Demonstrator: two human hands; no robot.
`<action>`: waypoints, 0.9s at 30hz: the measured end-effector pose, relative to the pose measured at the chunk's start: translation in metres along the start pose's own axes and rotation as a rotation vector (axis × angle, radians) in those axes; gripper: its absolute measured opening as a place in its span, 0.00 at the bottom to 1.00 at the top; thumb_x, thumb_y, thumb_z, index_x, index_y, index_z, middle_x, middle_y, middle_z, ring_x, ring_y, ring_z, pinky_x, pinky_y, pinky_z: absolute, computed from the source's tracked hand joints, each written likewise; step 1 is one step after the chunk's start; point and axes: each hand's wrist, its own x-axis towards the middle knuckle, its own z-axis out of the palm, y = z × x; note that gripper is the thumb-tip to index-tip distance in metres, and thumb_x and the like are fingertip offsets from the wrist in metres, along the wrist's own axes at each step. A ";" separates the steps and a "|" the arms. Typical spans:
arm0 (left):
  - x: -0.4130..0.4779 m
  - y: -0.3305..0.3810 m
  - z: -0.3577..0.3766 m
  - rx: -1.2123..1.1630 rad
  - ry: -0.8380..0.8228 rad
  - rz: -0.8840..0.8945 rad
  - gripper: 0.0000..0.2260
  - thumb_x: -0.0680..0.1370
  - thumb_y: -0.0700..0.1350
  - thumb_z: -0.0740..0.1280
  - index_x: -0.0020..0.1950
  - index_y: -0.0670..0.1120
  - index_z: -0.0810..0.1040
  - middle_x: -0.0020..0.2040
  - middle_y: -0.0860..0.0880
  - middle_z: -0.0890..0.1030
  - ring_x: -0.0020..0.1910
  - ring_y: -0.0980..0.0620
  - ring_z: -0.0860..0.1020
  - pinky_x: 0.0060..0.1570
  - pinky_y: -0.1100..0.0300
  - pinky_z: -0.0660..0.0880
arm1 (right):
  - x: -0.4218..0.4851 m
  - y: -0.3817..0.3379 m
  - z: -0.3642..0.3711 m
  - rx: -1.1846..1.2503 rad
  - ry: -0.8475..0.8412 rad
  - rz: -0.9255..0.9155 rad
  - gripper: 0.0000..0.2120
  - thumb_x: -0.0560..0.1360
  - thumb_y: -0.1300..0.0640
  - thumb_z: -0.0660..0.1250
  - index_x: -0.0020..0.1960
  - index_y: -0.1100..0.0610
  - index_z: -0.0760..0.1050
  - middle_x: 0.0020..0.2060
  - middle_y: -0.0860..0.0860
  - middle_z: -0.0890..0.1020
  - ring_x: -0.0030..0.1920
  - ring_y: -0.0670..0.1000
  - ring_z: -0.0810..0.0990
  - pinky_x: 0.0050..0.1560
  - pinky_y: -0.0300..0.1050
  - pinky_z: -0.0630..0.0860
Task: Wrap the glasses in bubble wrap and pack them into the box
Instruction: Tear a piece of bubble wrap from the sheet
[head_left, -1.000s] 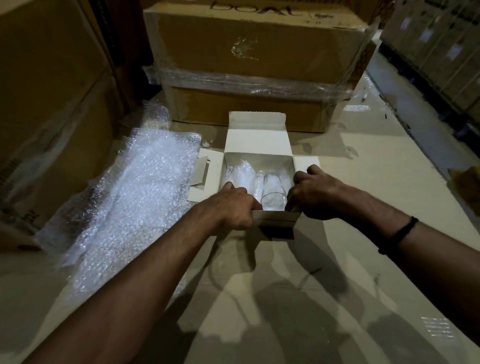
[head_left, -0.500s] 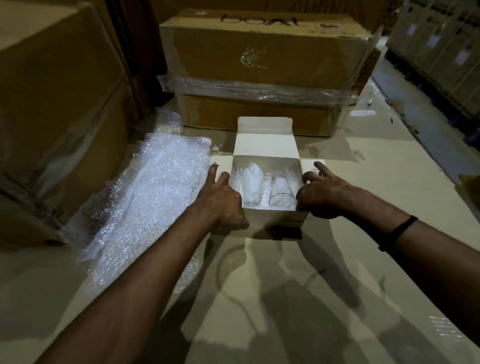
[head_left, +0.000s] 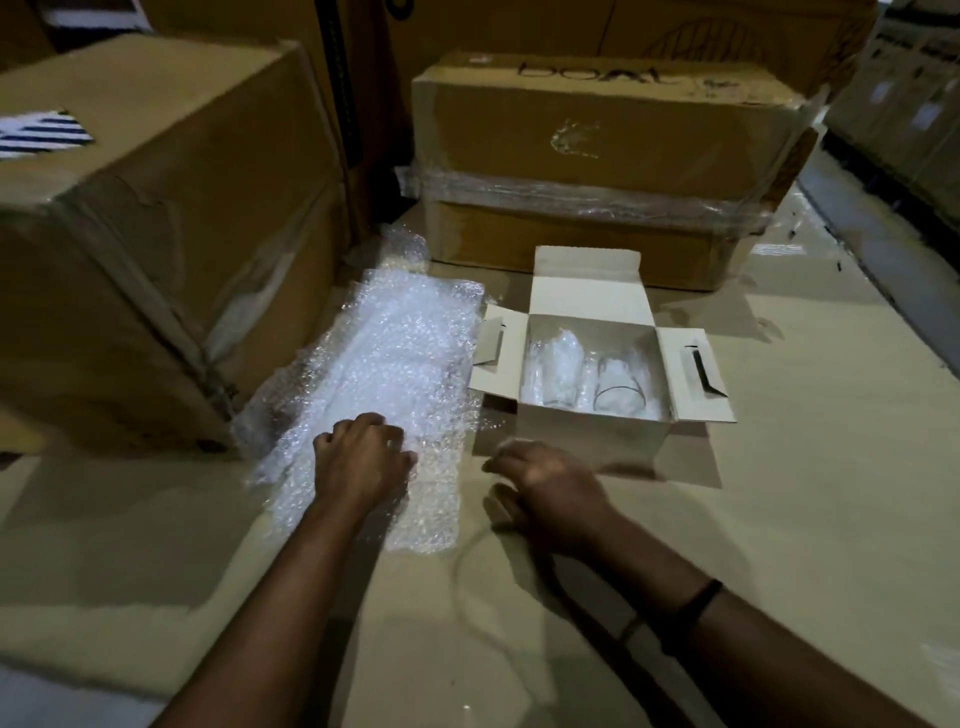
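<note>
The small white cardboard box (head_left: 587, 436) stands on the pale counter (head_left: 805, 493) with all its flaps open. Inside it, the clear drinking glasses (head_left: 618, 389) stand upright side by side. The one on the left of the box's interior seems to carry a layer of film, though that is hard to confirm. Just left of the box lies the long sheet of clear bubble wrap (head_left: 400, 353).

The left hand (head_left: 361, 457) rests on the near part of that sheet with its fingers bent down. I cannot tell whether they pinch the wrap or only press on it. The right hand (head_left: 545, 488), blurred, hovers low in front of the box, loosely curled and holding nothing.

The step in hand looks like readying the wrap for a glass. Next, the sheet likely needs flattening in front of the box. Then one glass must be lifted straight up, without knocking its neighbour.
</note>
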 end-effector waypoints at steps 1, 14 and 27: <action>0.001 -0.002 0.002 -0.011 0.006 0.012 0.10 0.76 0.55 0.68 0.54 0.55 0.83 0.62 0.54 0.78 0.63 0.46 0.73 0.57 0.50 0.65 | 0.003 -0.006 0.018 0.027 -0.023 0.039 0.18 0.72 0.47 0.63 0.55 0.55 0.81 0.51 0.55 0.83 0.48 0.58 0.83 0.47 0.48 0.80; 0.014 -0.017 0.003 -0.095 0.110 0.035 0.07 0.76 0.47 0.68 0.51 0.53 0.84 0.57 0.52 0.82 0.57 0.45 0.76 0.53 0.52 0.69 | 0.006 -0.041 0.064 -0.071 -0.013 0.207 0.24 0.78 0.43 0.56 0.72 0.44 0.67 0.71 0.54 0.71 0.69 0.58 0.69 0.68 0.54 0.63; 0.043 -0.011 0.006 -0.302 0.084 0.030 0.10 0.80 0.52 0.63 0.53 0.53 0.83 0.53 0.49 0.83 0.58 0.44 0.76 0.55 0.49 0.67 | 0.007 -0.041 0.065 -0.137 -0.007 0.229 0.21 0.78 0.43 0.56 0.70 0.44 0.71 0.69 0.54 0.74 0.68 0.58 0.71 0.64 0.53 0.66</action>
